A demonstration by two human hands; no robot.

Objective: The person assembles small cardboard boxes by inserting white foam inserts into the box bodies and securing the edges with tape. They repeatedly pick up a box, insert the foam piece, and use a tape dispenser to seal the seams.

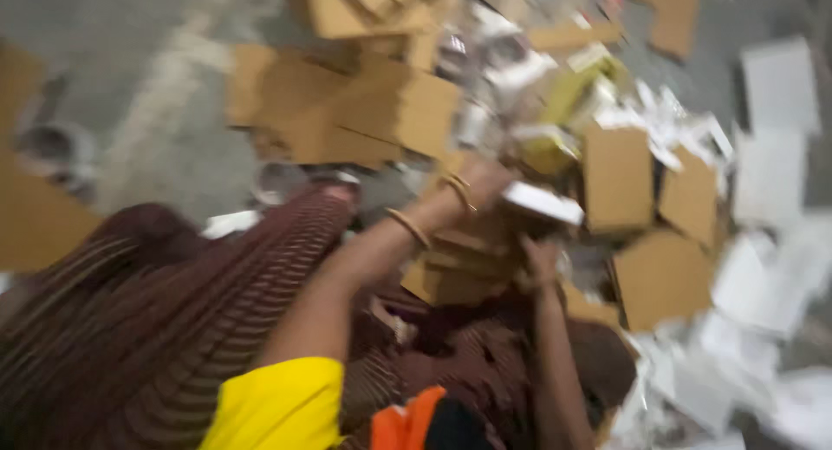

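The view is blurred by motion. My left hand (484,179), with bangles on the wrist and a yellow sleeve, is raised and grips one end of a flat white box (544,203). My right hand (537,261) is lower, just under that box, touching the right side of a stack of flat brown cardboard pieces (451,272) that rests on my lap. Whether its fingers close on the stack is lost in the blur. A maroon striped cloth (217,303) covers my legs.
Brown cardboard boxes (617,177) and folded cartons (364,112) lie scattered over the grey floor (147,86) ahead. Yellow-green packets (568,90) sit among them. White sheets and packaging (771,277) pile up at the right. An orange and black item (416,424) is at the bottom.
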